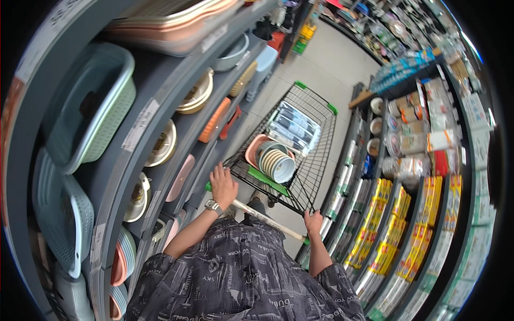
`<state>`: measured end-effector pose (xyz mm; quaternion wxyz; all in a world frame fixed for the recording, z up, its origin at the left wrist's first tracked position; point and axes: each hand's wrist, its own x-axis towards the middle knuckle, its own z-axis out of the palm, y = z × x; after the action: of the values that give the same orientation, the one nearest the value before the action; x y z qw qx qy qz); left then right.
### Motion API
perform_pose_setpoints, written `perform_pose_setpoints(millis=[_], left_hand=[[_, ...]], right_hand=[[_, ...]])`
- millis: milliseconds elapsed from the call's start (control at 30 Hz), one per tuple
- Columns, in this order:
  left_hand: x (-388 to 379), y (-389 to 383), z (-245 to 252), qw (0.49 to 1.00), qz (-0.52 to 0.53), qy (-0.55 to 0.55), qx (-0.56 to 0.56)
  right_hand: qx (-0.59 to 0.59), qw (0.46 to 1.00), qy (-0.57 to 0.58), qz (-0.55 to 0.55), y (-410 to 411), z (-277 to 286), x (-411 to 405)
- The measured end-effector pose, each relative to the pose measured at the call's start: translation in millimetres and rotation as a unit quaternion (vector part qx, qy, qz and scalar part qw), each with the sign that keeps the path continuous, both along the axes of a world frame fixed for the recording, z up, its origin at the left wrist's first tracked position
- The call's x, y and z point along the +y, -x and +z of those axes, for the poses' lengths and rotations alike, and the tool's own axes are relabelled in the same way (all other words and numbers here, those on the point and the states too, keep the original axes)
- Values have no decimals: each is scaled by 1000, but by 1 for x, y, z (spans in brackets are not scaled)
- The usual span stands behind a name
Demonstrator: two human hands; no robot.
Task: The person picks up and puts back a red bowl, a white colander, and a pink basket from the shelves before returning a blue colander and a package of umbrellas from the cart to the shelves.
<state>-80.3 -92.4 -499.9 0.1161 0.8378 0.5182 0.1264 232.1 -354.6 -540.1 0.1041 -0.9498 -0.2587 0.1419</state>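
A black wire shopping cart (317, 160) with green corners stands before me in the aisle. My left hand (223, 186), a watch on its wrist, rests at the left end of the cart's pale handle bar (265, 216); its fingers point forward, and its grip is unclear. My right hand (313, 221) is closed on the black wire rim at the cart's near right corner. Inside the cart lie a stack of plastic baskets (277, 164), light blue and cream, a pink plastic basin (253, 149) beside them, and a clear-wrapped pack (295, 126) farther forward.
On the left, close by, shelves hold a green plastic basket (116, 108), cream strainers (162, 142) and an orange plastic item (215, 120). Shelves on the right hold yellow boxes (429, 200) and packaged goods (441, 140). The tiled aisle floor (329, 64) runs ahead.
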Motion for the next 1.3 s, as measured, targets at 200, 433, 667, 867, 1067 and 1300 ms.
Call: perform_pose_setpoints(millis=[200,433,667,867,1067,1300], left_hand=[[-20,20,7,999,-16,39,-13],[-33,4,33,998,-48,17,-37],[-31,-86,-13,945,-173,212,-177],[-9,-153,-92,937,-218,274,4],[-4,-176,-141,944,-188,265,60],[-14,-214,-153,949,-156,266,56]], right_hand=[[4,999,-41,-7,31,13,-22],[-33,974,-211,71,52,18,-3],[153,969,-193,-5,46,-65,46],[252,960,-35,-116,36,-179,70],[321,917,-117,-206,41,-239,100],[319,892,-215,-239,24,-325,85]])
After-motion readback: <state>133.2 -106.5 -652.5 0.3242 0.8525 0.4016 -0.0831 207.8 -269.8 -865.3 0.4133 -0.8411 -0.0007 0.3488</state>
